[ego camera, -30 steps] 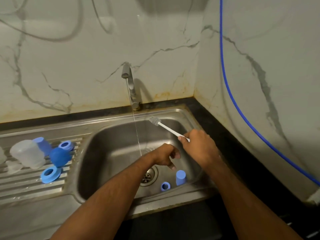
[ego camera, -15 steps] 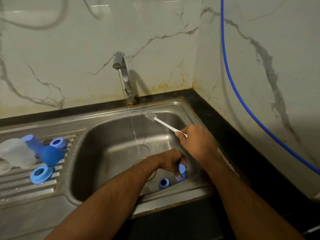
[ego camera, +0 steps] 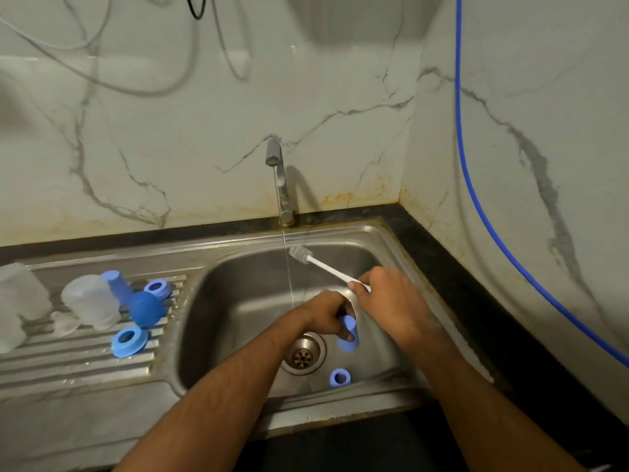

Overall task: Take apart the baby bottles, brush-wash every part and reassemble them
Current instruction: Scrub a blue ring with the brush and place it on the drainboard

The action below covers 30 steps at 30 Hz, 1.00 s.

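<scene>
My left hand (ego camera: 328, 316) grips a small blue cap (ego camera: 349, 333) over the sink basin (ego camera: 238, 301), just right of the drain (ego camera: 304, 356). My right hand (ego camera: 391, 296) holds a white bottle brush (ego camera: 323, 265) by its handle, its grey bristle head pointing up-left beside the thin water stream. A blue ring (ego camera: 339, 377) lies on the basin floor near the front. On the drainboard at left sit clear bottle bodies (ego camera: 90, 301), a blue cup-shaped cap (ego camera: 117, 284), a dark blue dome cap (ego camera: 146, 308) and two blue rings (ego camera: 129, 341) (ego camera: 157, 288).
The tap (ego camera: 279, 178) runs a thin stream into the basin. A black counter edge (ego camera: 459, 284) borders the sink at right and back. Marble walls stand behind and to the right, and a blue cable (ego camera: 476, 199) hangs down the right wall.
My left hand dropped to the basin floor, closed on the blue cap and lifted it. My right hand kept the brush in roughly the same place.
</scene>
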Each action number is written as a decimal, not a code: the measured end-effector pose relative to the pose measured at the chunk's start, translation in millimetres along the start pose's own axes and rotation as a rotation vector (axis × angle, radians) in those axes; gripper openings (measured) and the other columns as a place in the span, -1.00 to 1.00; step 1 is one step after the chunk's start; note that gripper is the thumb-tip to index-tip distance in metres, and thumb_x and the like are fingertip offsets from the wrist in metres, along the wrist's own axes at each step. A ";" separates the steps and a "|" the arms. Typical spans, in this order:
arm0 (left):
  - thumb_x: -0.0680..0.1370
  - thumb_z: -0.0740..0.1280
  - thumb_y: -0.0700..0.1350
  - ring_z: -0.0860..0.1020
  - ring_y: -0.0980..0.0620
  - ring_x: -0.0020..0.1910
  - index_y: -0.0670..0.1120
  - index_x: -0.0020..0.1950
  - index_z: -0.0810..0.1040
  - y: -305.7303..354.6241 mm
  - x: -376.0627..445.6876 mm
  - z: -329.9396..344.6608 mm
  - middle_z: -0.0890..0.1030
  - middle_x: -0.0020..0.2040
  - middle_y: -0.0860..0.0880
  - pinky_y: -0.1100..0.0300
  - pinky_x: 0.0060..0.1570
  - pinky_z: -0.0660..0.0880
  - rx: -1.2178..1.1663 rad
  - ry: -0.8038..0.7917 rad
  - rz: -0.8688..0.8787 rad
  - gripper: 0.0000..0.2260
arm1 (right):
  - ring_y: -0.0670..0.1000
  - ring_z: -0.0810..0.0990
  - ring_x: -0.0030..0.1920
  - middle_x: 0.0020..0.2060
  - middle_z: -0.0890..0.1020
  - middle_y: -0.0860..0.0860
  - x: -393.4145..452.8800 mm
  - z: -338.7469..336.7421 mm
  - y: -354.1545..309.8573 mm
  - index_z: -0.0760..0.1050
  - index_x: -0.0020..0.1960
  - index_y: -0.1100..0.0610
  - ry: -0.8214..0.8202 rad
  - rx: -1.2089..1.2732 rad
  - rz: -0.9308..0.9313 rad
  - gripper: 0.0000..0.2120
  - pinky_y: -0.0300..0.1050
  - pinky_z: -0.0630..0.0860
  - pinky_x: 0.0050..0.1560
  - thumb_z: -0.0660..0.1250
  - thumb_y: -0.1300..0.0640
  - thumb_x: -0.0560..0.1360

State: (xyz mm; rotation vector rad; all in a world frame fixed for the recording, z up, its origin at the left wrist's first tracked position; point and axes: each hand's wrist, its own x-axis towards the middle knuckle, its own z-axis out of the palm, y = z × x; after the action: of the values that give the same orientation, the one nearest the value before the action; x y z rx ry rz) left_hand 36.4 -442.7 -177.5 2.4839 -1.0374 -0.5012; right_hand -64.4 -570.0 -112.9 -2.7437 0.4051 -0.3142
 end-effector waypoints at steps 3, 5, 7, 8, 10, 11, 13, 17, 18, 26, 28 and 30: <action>0.37 0.61 -0.03 0.55 0.07 -0.18 -0.12 0.08 0.66 -6.4 -12.0 -9.2 0.62 -0.14 0.04 0.19 -0.09 0.48 0.012 0.039 -0.066 -0.65 | -0.05 0.57 -0.24 -0.26 0.60 -0.03 0.8 -5.9 -14.3 0.63 0.00 0.02 0.023 -0.025 -0.026 -0.68 -0.14 0.44 -0.28 0.24 -0.17 0.64; 0.38 0.60 0.00 0.62 0.01 -0.04 -0.11 0.11 0.68 -9.0 -21.4 -14.8 0.69 0.00 -0.02 0.15 0.00 0.54 0.022 0.088 -0.130 -0.64 | -0.07 0.57 -0.26 -0.27 0.60 -0.04 -0.1 -6.8 -22.0 0.63 0.02 0.02 0.015 -0.042 -0.022 -0.69 -0.16 0.48 -0.29 0.24 -0.17 0.64; 0.38 0.59 0.01 0.64 -0.02 0.04 -0.11 0.11 0.69 -13.9 -28.1 -21.1 0.70 0.04 -0.05 0.15 0.03 0.56 0.001 0.155 -0.224 -0.64 | -0.08 0.58 -0.26 -0.28 0.60 -0.05 -1.3 -7.1 -27.0 0.63 0.04 0.01 0.017 -0.035 -0.019 -0.69 -0.16 0.54 -0.25 0.24 -0.18 0.64; 0.37 0.59 0.01 0.65 -0.03 0.04 -0.11 0.10 0.69 -17.2 -31.8 -25.9 0.69 0.03 -0.06 0.15 0.03 0.58 -0.023 0.203 -0.286 -0.64 | -0.07 0.58 -0.25 -0.27 0.60 -0.05 -2.2 -8.3 -29.5 0.64 0.04 0.01 0.025 -0.030 -0.018 -0.69 -0.13 0.57 -0.22 0.25 -0.19 0.64; 0.35 0.59 -0.04 0.69 -0.04 -0.06 -0.12 0.04 0.70 -23.6 -38.5 -34.4 0.70 -0.05 -0.09 0.09 -0.02 0.65 -0.155 0.300 -0.424 -0.68 | -0.05 0.60 -0.22 -0.26 0.61 -0.04 -3.5 -10.8 -33.5 0.64 0.02 0.01 0.035 -0.031 -0.022 -0.68 -0.10 0.58 -0.19 0.26 -0.20 0.63; 0.34 0.56 -0.08 0.70 -0.05 -0.13 -0.14 0.00 0.70 -26.6 -41.5 -38.0 0.70 -0.09 -0.11 0.07 -0.10 0.68 -0.251 0.355 -0.487 -0.72 | -0.04 0.60 -0.21 -0.24 0.62 -0.03 -3.6 -10.9 -34.8 0.64 0.02 0.02 0.034 -0.036 -0.022 -0.68 -0.10 0.57 -0.18 0.26 -0.20 0.63; 0.38 0.49 -0.11 0.68 -0.02 -0.22 -0.17 -0.05 0.68 -28.4 -49.5 -44.2 0.68 -0.13 -0.12 0.12 -0.26 0.67 -0.403 0.461 -0.585 -0.80 | -0.04 0.60 -0.18 -0.20 0.62 -0.02 -4.7 -12.0 -37.6 0.63 0.04 0.02 0.010 -0.041 -0.006 -0.69 -0.13 0.54 -0.16 0.27 -0.19 0.63; 0.37 0.44 -0.14 0.69 -0.07 -0.28 -0.24 -0.09 0.66 -37.5 -56.7 -54.2 0.68 -0.18 -0.19 0.10 -0.26 0.68 -0.655 0.633 -0.672 -0.79 | -0.05 0.60 -0.17 -0.18 0.62 -0.02 -2.3 -13.3 -38.7 0.62 0.08 0.03 0.008 -0.072 0.006 -0.70 -0.10 0.61 -0.08 0.28 -0.17 0.62; 0.35 0.44 -0.18 0.69 -0.10 -0.27 -0.27 -0.11 0.65 -39.5 -58.0 -57.5 0.68 -0.19 -0.22 0.07 -0.24 0.69 -0.730 0.657 -0.678 -0.80 | -0.05 0.60 -0.17 -0.18 0.62 -0.02 -0.7 -13.9 -39.1 0.62 0.08 0.03 0.007 -0.073 0.007 -0.70 -0.12 0.60 -0.09 0.28 -0.17 0.63; 0.43 0.38 -0.39 0.58 -0.09 -0.19 -0.12 -0.14 0.58 -63.1 -53.3 -73.2 0.61 -0.08 -0.21 -0.02 -0.06 0.62 -0.961 0.778 -0.682 -0.83 | -0.10 0.59 -0.25 -0.22 0.64 -0.04 14.7 2.8 -36.6 0.66 0.10 0.03 -0.038 -0.068 -0.004 -0.67 -0.24 0.42 -0.31 0.26 -0.19 0.63; 0.46 0.37 -0.38 0.59 -0.07 -0.18 -0.12 -0.02 0.59 -72.5 -48.3 -72.7 0.62 -0.03 -0.19 0.01 -0.11 0.60 -0.944 0.833 -0.659 -0.80 | -0.08 0.59 -0.22 -0.18 0.65 -0.03 19.6 4.3 -33.9 0.65 0.12 0.04 -0.044 -0.060 -0.014 -0.66 -0.21 0.44 -0.25 0.26 -0.19 0.63; 0.48 0.40 -0.35 0.59 -0.01 -0.21 -0.11 0.02 0.55 -79.0 -44.6 -71.7 0.62 -0.05 -0.15 0.03 -0.13 0.61 -0.876 0.855 -0.641 -0.80 | -0.07 0.58 -0.21 -0.17 0.64 -0.03 25.2 2.8 -32.7 0.63 0.10 0.07 -0.040 -0.053 -0.017 -0.65 -0.19 0.44 -0.22 0.27 -0.19 0.63</action>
State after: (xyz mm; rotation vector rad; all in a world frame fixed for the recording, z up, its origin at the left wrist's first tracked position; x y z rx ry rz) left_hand 86.9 -343.2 -147.2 1.8131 0.2961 0.0066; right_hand -32.4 -547.7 -99.2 -2.8016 0.3851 -0.2558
